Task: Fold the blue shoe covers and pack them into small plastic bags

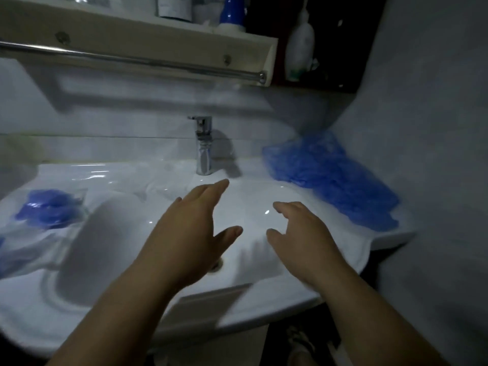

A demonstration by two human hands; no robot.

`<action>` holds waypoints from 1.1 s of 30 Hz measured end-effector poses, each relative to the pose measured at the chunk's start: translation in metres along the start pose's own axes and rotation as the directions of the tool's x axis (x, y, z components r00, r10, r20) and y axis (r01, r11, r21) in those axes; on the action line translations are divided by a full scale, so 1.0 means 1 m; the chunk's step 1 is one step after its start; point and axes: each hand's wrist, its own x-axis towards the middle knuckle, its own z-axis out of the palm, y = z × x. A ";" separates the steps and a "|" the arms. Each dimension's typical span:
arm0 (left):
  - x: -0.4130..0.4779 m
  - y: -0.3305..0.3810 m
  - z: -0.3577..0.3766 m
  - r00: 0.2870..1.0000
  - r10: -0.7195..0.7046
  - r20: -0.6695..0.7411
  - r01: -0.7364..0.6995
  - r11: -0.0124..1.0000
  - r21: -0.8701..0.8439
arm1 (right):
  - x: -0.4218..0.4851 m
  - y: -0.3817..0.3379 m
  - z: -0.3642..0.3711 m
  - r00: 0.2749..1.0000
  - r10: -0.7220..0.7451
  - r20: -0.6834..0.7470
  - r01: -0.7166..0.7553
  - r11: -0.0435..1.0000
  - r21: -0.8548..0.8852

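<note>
The loose covers are lying in a crumpled blue heap on the back right corner of the sink, pressing up against the side wall and reaching almost to the sink's right edge, where a white cloth is hanging over the rim. On the left ledge a clear bag with blue covers inside is sitting close to the outer edge, though blur is hiding its outline. Between the two, the basin is lying open, and both hands are hovering over it. The left hand is stretching forward with straight fingers and the thumb spread, holding nothing; the right hand is hanging beside it, apart from it, fingers loosely bent and holding nothing, near the heap but not touching it. The tap is standing just beyond the left fingertips. Above, a rail is running under a shelf, and a white bottle is hanging to its right.
</note>
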 end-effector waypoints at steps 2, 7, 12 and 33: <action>0.015 0.008 0.004 1.000 0.023 0.010 -0.023 1.000 -0.001 | 0.022 0.022 -0.014 0.999 0.048 -0.014 -0.048 0.998 -0.047; 0.060 0.022 0.022 0.989 0.031 0.147 -0.028 0.999 -0.025 | 0.079 0.076 -0.041 0.995 0.085 -0.058 -0.092 0.986 -0.137; 0.091 0.025 0.036 0.987 0.062 0.151 -0.060 0.998 -0.014 | 0.138 0.120 -0.044 0.991 0.132 -0.027 -0.135 0.972 -0.192; 0.092 -0.009 0.018 0.998 -0.022 -0.064 0.014 0.992 -0.123 | 0.219 0.081 -0.025 0.953 -0.298 -0.053 0.284 0.941 -0.182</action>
